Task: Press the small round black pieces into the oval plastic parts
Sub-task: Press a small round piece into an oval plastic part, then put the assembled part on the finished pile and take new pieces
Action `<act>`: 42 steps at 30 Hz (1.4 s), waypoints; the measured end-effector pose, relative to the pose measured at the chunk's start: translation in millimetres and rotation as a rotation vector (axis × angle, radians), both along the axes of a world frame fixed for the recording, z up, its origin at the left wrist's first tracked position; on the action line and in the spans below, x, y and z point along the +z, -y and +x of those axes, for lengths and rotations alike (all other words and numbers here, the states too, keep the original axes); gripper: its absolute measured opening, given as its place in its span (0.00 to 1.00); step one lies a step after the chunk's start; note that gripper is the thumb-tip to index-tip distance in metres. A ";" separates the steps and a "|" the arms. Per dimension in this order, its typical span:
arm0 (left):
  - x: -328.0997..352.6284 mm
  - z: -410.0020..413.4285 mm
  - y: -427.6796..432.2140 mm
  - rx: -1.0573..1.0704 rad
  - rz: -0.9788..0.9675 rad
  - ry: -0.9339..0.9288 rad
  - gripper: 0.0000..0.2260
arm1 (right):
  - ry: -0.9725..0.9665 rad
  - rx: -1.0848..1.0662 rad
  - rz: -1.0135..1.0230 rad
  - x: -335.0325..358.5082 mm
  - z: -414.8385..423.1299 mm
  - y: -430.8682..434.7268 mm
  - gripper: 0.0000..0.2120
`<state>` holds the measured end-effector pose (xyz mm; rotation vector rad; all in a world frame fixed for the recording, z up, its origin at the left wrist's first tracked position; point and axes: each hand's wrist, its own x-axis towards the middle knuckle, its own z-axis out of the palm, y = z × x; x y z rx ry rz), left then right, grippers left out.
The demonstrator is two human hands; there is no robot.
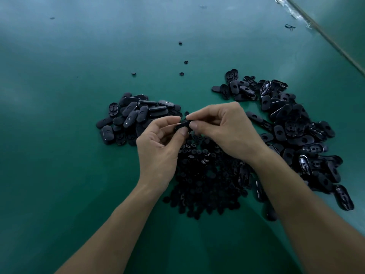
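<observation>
Both hands meet over the middle of the green table. My left hand [160, 143] and my right hand [219, 127] pinch one black oval plastic part [182, 125] between thumbs and forefingers, one at each end. Whether a round piece sits in it is hidden by the fingers. Under my hands lies a heap of small round black pieces [205, 180]. A pile of oval parts [134, 117] lies to the left, and a larger pile of oval parts [292, 133] spreads to the right.
The green table surface [59, 135] stretches all round. Stray round pieces [181, 73] lie scattered beyond the piles. A table edge or seam [324, 34] runs diagonally at the upper right, with a small black scrap [289, 27] beside it.
</observation>
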<state>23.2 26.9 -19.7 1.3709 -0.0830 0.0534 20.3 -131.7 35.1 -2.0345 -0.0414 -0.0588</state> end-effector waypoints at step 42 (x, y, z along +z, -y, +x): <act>0.8 1.0 -0.1 0.034 -0.043 -0.012 0.10 | 0.228 0.016 -0.377 -2.7 -6.9 -20.4 0.05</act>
